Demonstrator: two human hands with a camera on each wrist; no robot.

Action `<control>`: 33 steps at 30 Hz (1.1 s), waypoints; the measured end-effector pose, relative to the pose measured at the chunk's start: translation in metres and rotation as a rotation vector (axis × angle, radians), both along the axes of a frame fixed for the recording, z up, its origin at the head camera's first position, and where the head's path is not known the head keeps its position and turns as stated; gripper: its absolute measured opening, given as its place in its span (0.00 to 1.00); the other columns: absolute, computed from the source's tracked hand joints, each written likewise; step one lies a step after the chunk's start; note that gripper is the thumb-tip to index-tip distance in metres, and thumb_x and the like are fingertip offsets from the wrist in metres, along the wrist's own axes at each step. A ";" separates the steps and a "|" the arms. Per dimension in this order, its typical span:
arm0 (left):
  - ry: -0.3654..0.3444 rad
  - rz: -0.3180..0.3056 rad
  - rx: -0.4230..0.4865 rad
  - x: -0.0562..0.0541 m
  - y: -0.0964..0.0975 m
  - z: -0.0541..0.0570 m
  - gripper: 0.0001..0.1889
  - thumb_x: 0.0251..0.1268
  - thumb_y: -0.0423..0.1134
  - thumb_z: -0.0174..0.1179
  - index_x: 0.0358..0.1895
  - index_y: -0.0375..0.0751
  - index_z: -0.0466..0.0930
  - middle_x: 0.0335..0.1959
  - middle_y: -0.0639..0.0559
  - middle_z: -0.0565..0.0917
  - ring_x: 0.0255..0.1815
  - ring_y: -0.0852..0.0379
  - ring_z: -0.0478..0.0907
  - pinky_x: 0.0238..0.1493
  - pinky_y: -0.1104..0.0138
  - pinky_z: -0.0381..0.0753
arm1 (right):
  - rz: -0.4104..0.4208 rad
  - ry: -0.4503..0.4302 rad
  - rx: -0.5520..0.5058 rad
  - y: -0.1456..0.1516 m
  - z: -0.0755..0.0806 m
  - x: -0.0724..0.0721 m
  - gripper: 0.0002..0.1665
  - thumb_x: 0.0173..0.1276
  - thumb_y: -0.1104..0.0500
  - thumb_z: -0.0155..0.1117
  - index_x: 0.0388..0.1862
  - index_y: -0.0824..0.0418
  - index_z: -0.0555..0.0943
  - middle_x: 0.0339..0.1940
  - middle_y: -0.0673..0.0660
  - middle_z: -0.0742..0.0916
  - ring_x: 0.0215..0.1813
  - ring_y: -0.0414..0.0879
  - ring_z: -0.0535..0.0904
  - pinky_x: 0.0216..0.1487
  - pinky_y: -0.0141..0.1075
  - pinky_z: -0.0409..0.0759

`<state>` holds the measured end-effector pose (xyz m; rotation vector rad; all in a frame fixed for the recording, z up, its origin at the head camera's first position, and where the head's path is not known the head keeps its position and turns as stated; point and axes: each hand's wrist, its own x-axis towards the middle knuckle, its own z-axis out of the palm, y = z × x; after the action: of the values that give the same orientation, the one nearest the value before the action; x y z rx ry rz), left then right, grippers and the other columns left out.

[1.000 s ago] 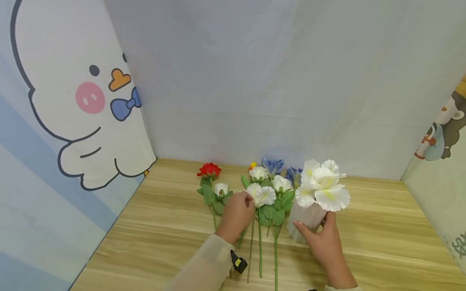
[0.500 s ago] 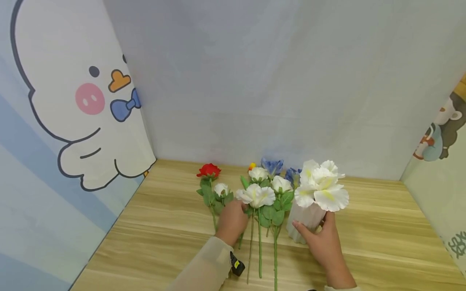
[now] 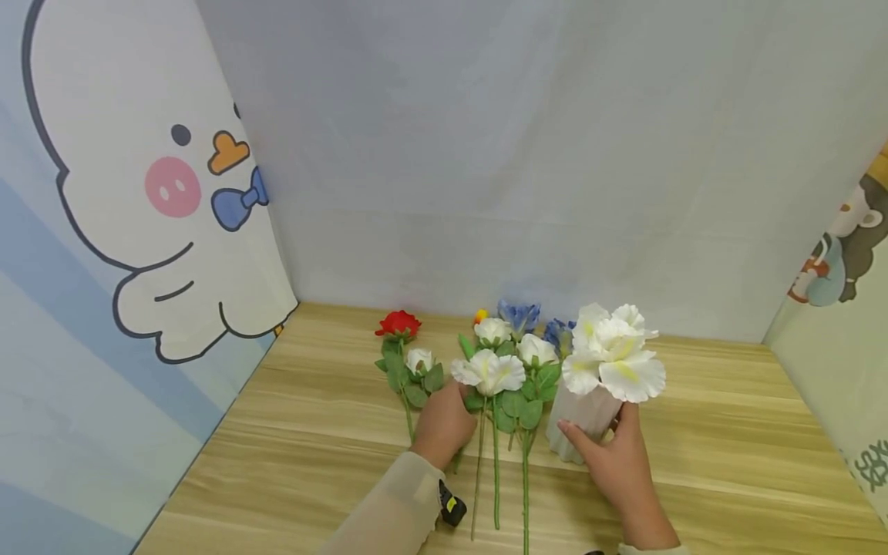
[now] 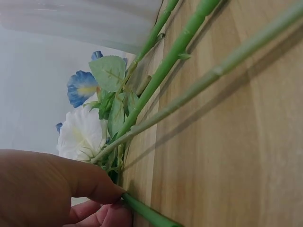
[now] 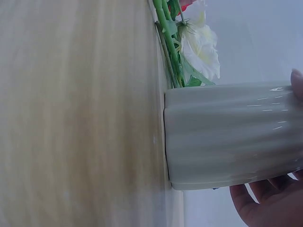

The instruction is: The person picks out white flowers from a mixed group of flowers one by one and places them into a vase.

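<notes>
My right hand [image 3: 617, 462] grips the pale fluted vase [image 5: 227, 137], thumb on the near side and fingers round the far side. A large white iris [image 3: 613, 354] stands in the vase's mouth. To the left, my left hand [image 3: 445, 424] is low over the table among the lying flowers. In the left wrist view its thumb and fingers pinch a green stem [image 4: 147, 211]; the head of that flower is hidden. Just above this hand lies a white iris [image 3: 489, 373] with a thin stem, and a small white rose [image 3: 419, 361] is at its upper left.
A red rose [image 3: 398, 324] lies at the left of the wooden table [image 3: 312, 447]. Behind the white iris are white roses [image 3: 537, 350], blue irises [image 3: 519, 316] and a yellow-orange bloom [image 3: 481, 316]. Long stems reach toward the front edge. A grey cloth wall [image 3: 486, 154] closes the back.
My left hand has come down and left off the lying white iris, whose petals now show fully, to a green stem. The right hand and vase hold their place.
</notes>
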<state>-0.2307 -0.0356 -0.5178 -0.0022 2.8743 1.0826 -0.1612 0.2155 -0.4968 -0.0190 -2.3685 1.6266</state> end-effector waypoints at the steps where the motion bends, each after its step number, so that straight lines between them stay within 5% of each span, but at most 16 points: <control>1: 0.000 0.001 0.009 0.000 0.000 0.000 0.20 0.58 0.26 0.65 0.55 0.38 0.80 0.50 0.44 0.86 0.49 0.46 0.83 0.45 0.53 0.83 | -0.001 -0.003 0.001 0.000 0.000 0.000 0.60 0.64 0.53 0.79 0.83 0.50 0.49 0.73 0.64 0.68 0.68 0.62 0.68 0.64 0.62 0.68; 9: -0.042 -0.017 0.114 -0.003 -0.006 -0.001 0.15 0.52 0.26 0.65 0.45 0.31 0.79 0.37 0.43 0.81 0.32 0.50 0.72 0.32 0.59 0.73 | -0.011 -0.021 0.001 0.000 -0.002 -0.001 0.58 0.64 0.53 0.79 0.82 0.53 0.51 0.71 0.65 0.70 0.67 0.62 0.69 0.64 0.61 0.68; 17: -0.281 -0.043 0.609 -0.006 -0.013 -0.002 0.20 0.50 0.22 0.63 0.51 0.26 0.81 0.40 0.41 0.81 0.26 0.54 0.78 0.26 0.64 0.81 | 0.007 -0.010 -0.003 0.002 -0.002 -0.002 0.61 0.64 0.53 0.80 0.84 0.48 0.48 0.75 0.63 0.67 0.69 0.61 0.68 0.66 0.62 0.66; 24: -0.444 -0.084 0.903 -0.009 -0.019 -0.008 0.40 0.60 0.23 0.61 0.77 0.23 0.57 0.53 0.38 0.79 0.39 0.53 0.76 0.34 0.66 0.80 | 0.003 -0.008 -0.007 0.003 -0.004 -0.003 0.62 0.63 0.55 0.80 0.84 0.47 0.48 0.76 0.63 0.67 0.70 0.61 0.67 0.67 0.62 0.65; 29: -0.546 -0.087 1.125 -0.014 -0.024 -0.016 0.42 0.66 0.23 0.58 0.82 0.32 0.49 0.48 0.41 0.78 0.38 0.56 0.74 0.35 0.68 0.77 | 0.003 0.009 -0.002 0.003 -0.004 -0.003 0.62 0.63 0.56 0.80 0.84 0.46 0.48 0.75 0.63 0.67 0.69 0.61 0.67 0.66 0.61 0.66; 33: -0.559 -0.112 1.206 -0.014 -0.028 -0.018 0.41 0.69 0.23 0.57 0.82 0.37 0.49 0.47 0.44 0.75 0.34 0.59 0.72 0.34 0.69 0.75 | -0.002 0.017 -0.001 0.002 -0.004 -0.003 0.62 0.62 0.56 0.81 0.84 0.47 0.49 0.74 0.62 0.68 0.69 0.60 0.68 0.66 0.60 0.66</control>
<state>-0.2445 -0.0637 -0.5362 -0.0628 1.4117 2.1295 -0.1643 0.2179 -0.5009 -0.0069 -2.3547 1.6202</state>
